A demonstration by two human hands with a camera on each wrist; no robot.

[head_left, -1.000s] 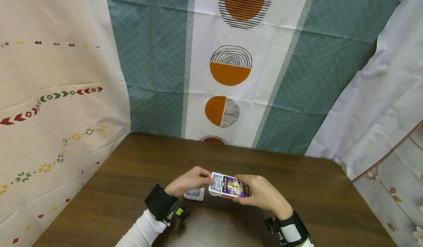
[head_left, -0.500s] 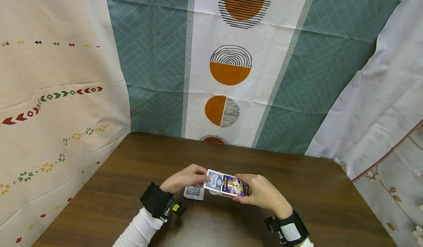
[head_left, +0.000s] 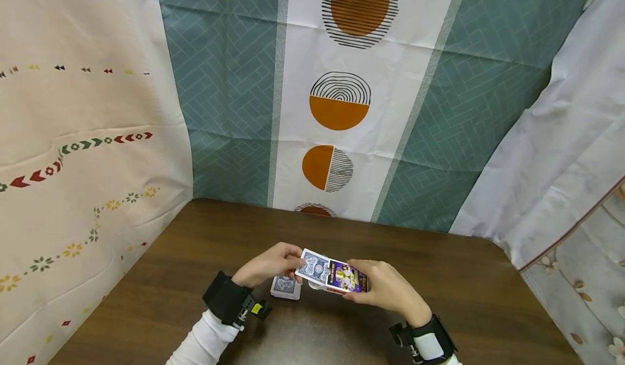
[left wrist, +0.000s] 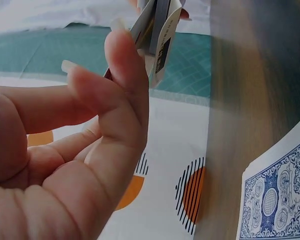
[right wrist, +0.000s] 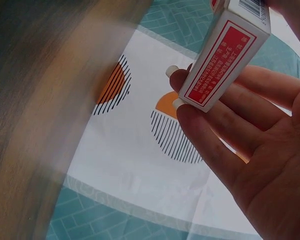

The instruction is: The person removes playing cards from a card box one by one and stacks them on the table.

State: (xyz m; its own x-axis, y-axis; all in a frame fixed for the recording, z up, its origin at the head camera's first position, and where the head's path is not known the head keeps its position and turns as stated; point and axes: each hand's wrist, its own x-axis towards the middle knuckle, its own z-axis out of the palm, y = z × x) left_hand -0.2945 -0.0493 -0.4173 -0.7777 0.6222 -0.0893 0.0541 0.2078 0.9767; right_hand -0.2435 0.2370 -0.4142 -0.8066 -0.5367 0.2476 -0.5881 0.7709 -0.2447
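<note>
My left hand (head_left: 267, 266) pinches a blue-backed playing card (head_left: 314, 267) that sticks out of the open end of a purple card box (head_left: 345, 276). Whether it is one card or more, I cannot tell. Gripping the box from its other end is my right hand (head_left: 388, 288), with fingers on the far side and thumb on the near side. In the right wrist view the box (right wrist: 222, 65) shows a white and red side with small print. A stack of playing cards (head_left: 285, 287) lies back side up on the table, just below my left hand.
The brown wooden table (head_left: 234, 224) ends at a hanging teal and white cloth (head_left: 234, 110) at the back. A cream cloth (head_left: 97, 191) borders it on the left and a white one (head_left: 552, 153) on the right. Both wrists wear black camera straps (head_left: 227, 298).
My left hand has moved left, drawing the card further out of the box. The right hand and the box have stayed almost still. The head view has tilted slightly.
</note>
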